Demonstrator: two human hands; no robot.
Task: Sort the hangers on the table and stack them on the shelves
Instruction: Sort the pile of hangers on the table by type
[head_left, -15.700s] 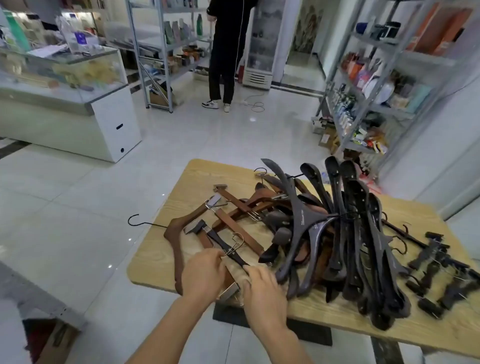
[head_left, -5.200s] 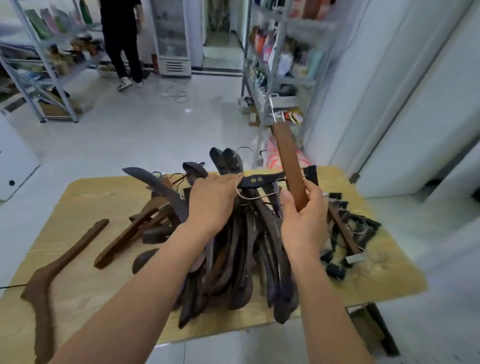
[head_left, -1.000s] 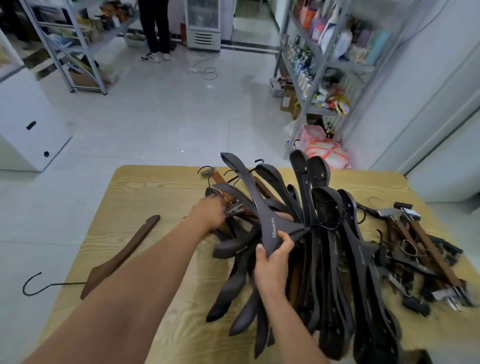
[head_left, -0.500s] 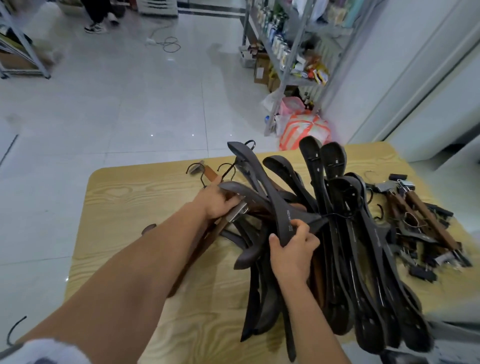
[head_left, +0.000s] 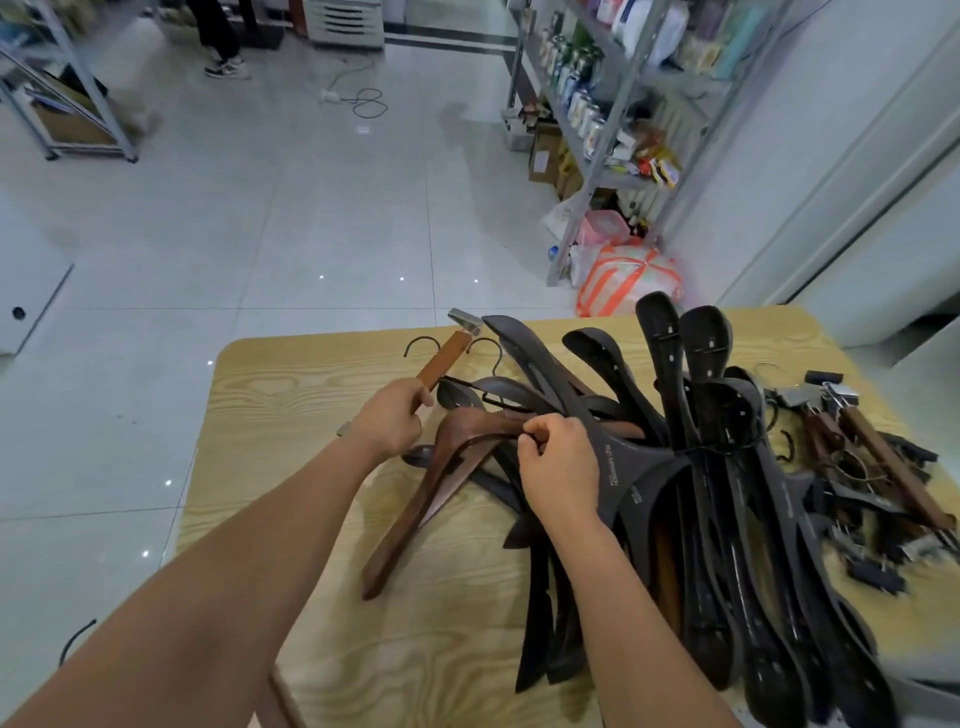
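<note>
A heap of dark hangers (head_left: 722, 499) covers the middle and right of the wooden table (head_left: 291, 384). My left hand (head_left: 392, 418) grips a light-brown clip hanger bar (head_left: 444, 358), whose metal clip end points away from me. My right hand (head_left: 561, 467) pinches the neck of a reddish-brown wooden coat hanger (head_left: 415, 514) at the left edge of the heap. One arm of that hanger slants down toward me on the tabletop. Brown clip hangers (head_left: 872, 457) lie in a group at the table's right end.
A metal shelf rack (head_left: 602, 93) with bottles and packets stands beyond the table on the right, with bags (head_left: 623, 275) at its foot. Another rack (head_left: 67, 104) is at the far left. A person's legs (head_left: 218, 36) show at the back. A cable (head_left: 363, 101) lies on the floor.
My left hand has pulled the light-brown clip bar out of the pile and lifted it. My right hand has left the dark hanger and now pinches the reddish-brown one, which has come free.
</note>
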